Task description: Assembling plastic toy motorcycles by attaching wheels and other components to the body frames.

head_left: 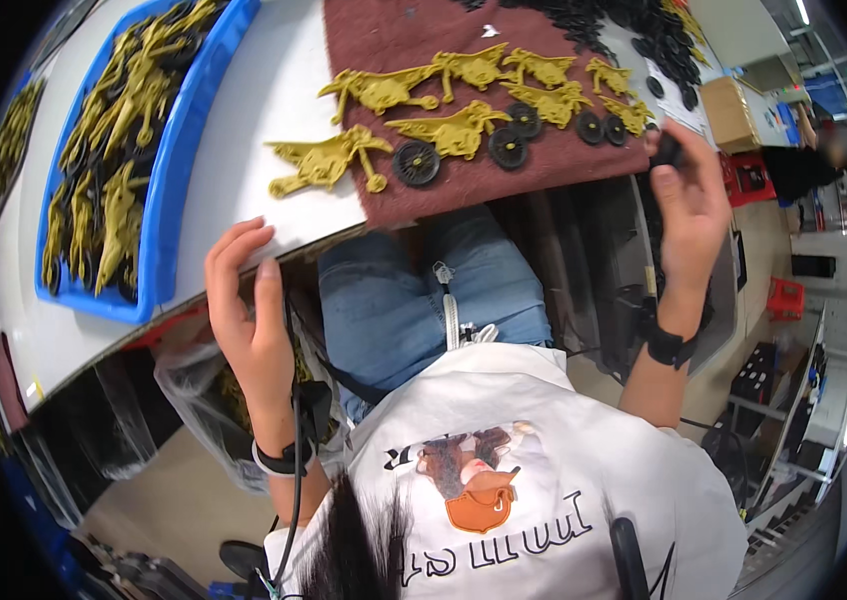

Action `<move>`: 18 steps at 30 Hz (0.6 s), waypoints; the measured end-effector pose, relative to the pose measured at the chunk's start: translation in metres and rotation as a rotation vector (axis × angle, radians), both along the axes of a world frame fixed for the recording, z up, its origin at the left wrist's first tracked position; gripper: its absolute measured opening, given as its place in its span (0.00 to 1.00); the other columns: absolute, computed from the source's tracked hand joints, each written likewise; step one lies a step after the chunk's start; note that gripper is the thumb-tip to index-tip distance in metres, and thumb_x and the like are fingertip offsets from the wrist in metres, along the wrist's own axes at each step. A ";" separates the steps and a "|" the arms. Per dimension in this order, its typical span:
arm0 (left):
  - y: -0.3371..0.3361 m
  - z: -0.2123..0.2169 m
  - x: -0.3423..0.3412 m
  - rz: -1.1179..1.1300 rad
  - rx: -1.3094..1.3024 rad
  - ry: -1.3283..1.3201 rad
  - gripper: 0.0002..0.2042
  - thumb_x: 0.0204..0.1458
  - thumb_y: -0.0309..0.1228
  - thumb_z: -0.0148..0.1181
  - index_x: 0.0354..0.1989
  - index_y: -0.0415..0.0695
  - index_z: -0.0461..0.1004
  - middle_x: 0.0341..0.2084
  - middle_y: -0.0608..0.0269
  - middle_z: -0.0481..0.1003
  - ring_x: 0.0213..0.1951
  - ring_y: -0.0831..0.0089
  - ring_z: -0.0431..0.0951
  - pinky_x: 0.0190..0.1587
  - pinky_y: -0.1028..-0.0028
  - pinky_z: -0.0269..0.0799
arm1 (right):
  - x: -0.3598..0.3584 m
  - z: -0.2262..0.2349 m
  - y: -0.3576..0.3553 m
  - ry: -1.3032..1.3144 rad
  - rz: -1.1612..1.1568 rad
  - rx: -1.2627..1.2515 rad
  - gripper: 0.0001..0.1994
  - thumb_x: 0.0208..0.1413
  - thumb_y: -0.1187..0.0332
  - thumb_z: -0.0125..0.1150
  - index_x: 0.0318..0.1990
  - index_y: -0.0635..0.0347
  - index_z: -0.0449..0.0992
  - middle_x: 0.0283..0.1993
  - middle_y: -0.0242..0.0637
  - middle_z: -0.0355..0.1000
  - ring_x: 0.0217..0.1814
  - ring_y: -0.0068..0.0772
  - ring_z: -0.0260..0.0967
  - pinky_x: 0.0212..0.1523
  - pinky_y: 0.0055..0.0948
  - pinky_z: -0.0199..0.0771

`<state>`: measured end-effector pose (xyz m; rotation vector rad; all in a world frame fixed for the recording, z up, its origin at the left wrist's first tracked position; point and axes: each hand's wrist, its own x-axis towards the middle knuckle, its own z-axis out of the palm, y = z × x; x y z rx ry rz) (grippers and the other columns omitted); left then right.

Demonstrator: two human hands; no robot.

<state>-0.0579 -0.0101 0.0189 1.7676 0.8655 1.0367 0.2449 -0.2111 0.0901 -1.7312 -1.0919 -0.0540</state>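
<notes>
My right hand (689,205) is raised at the right end of the dark red mat (394,40), its fingers closed on a small black wheel (668,150). My left hand (244,300) hangs open at the near edge of the white table (234,130), holding nothing. On the mat lie several gold plastic horse figures (454,130), some with black spoked wheels (416,162) beside them. One gold horse (324,160) lies half off the mat on the table.
A blue tray (179,160) full of gold horses stands at the left. A heap of black wheels (594,20) fills the far right of the table. A clear plastic bag (194,390) hangs below the table edge. Cardboard boxes (729,110) and red crates (786,298) are at the right.
</notes>
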 end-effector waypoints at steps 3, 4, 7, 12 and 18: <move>0.010 0.003 -0.006 -0.085 0.087 0.100 0.09 0.54 0.18 0.52 0.43 0.36 0.74 0.45 0.53 0.74 0.49 0.63 0.74 0.54 0.71 0.65 | -0.046 0.003 0.057 -0.287 0.168 -0.225 0.23 0.48 0.73 0.68 0.54 0.61 0.73 0.47 0.39 0.72 0.48 0.36 0.71 0.49 0.29 0.69; 0.012 0.014 -0.005 -0.113 0.125 0.164 0.08 0.55 0.18 0.53 0.41 0.36 0.74 0.41 0.53 0.75 0.45 0.61 0.76 0.50 0.71 0.68 | -0.053 -0.002 0.071 -0.307 0.243 -0.200 0.24 0.46 0.73 0.68 0.54 0.60 0.73 0.47 0.41 0.72 0.48 0.40 0.71 0.49 0.31 0.70; 0.029 0.036 -0.011 -0.336 0.077 0.331 0.08 0.55 0.19 0.53 0.42 0.36 0.74 0.41 0.52 0.75 0.44 0.60 0.76 0.47 0.71 0.70 | -0.072 -0.020 0.104 -0.338 0.402 -0.173 0.23 0.43 0.72 0.69 0.51 0.60 0.73 0.48 0.43 0.73 0.48 0.48 0.70 0.48 0.38 0.71; 0.041 0.040 -0.001 -0.197 0.200 0.390 0.12 0.54 0.20 0.56 0.47 0.40 0.74 0.46 0.54 0.75 0.46 0.55 0.75 0.50 0.66 0.70 | -0.085 -0.029 0.126 -0.366 0.454 -0.247 0.21 0.41 0.70 0.71 0.45 0.61 0.71 0.45 0.40 0.72 0.49 0.46 0.69 0.48 0.38 0.71; 0.047 0.011 0.015 -0.189 0.376 0.406 0.14 0.51 0.21 0.58 0.48 0.41 0.74 0.47 0.57 0.74 0.52 0.55 0.71 0.54 0.63 0.66 | -0.091 -0.038 0.139 -0.428 0.497 -0.329 0.21 0.40 0.71 0.70 0.44 0.59 0.72 0.46 0.39 0.71 0.49 0.44 0.69 0.48 0.37 0.71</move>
